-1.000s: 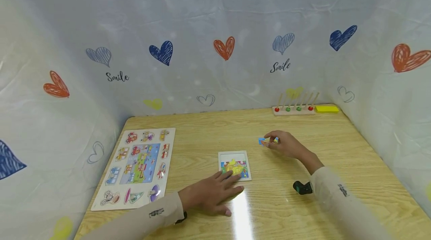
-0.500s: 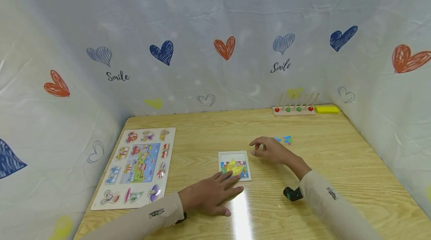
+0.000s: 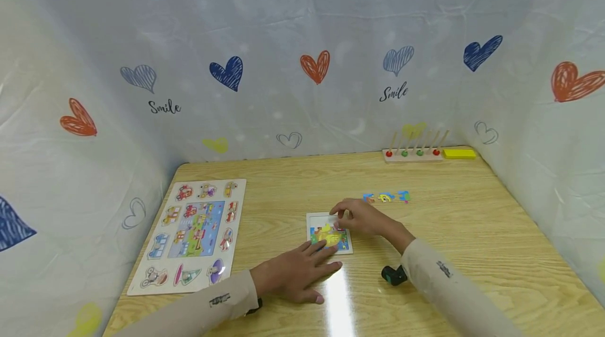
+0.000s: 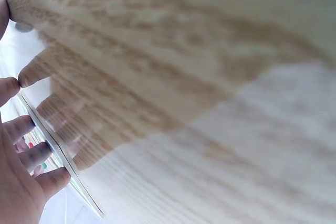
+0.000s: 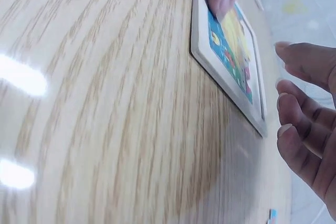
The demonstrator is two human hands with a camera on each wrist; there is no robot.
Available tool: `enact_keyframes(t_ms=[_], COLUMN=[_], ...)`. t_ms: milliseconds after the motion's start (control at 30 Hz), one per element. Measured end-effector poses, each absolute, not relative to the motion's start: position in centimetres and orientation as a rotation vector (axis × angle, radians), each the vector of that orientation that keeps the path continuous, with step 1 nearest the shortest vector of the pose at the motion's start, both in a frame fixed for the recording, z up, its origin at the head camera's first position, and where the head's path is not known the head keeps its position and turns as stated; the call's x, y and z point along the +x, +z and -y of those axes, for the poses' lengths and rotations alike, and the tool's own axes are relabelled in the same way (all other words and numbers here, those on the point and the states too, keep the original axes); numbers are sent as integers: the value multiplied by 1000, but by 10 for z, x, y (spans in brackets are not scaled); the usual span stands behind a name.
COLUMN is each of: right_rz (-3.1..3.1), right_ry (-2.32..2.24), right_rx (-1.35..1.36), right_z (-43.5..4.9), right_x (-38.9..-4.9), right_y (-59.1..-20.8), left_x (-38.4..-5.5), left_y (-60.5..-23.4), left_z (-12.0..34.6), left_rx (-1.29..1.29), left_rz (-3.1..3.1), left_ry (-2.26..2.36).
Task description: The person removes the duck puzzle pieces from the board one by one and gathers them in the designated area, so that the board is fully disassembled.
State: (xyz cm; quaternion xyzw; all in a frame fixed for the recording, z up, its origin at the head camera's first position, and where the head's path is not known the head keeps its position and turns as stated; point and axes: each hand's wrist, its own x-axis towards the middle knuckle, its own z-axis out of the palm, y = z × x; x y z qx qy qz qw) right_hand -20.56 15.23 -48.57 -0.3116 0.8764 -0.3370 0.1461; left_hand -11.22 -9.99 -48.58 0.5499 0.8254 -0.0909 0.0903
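A small white-framed puzzle tray (image 3: 321,220) lies mid-table, its lower part filled by a yellow-and-green picture (image 3: 326,234) and its top strip bare. My left hand (image 3: 302,272) is spread flat, fingertips resting on the tray's near side; the left wrist view shows fingers (image 4: 34,155) along its edge. Over the tray's upper right corner hovers my right hand (image 3: 356,216), thumb and fingers loosely bent. Nothing shows between those fingers (image 5: 296,111) in the right wrist view. Beyond it lie three loose jigsaw pieces (image 3: 386,197) in a row.
A large vehicle peg puzzle board (image 3: 238,190) lies on the left of the wooden table (image 3: 283,185). At the back right stand a pegged rack with red and green beads (image 3: 412,154) and a yellow block (image 3: 459,154). A heart-printed sheet (image 3: 264,27) surrounds the table.
My right hand has moved left and nearer, from the loose pieces to over the tray's corner, uncovering all three pieces. The left hand has stayed in place.
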Motion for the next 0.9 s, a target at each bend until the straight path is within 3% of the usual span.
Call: enact_keyframes(t_ms=[300, 900], right_rz=[-2516, -2489], right_ry=[-857, -724], right_rx=[-1017, -996], right_z=[-136, -119], right_x=[-204, -199], right_y=[-489, -486], left_x=[-113, -112], left_y=[-489, -485], left_z=[101, 100], left_rx=[1658, 1633], left_rz=[-2458, -2448], left_ry=[-248, -246])
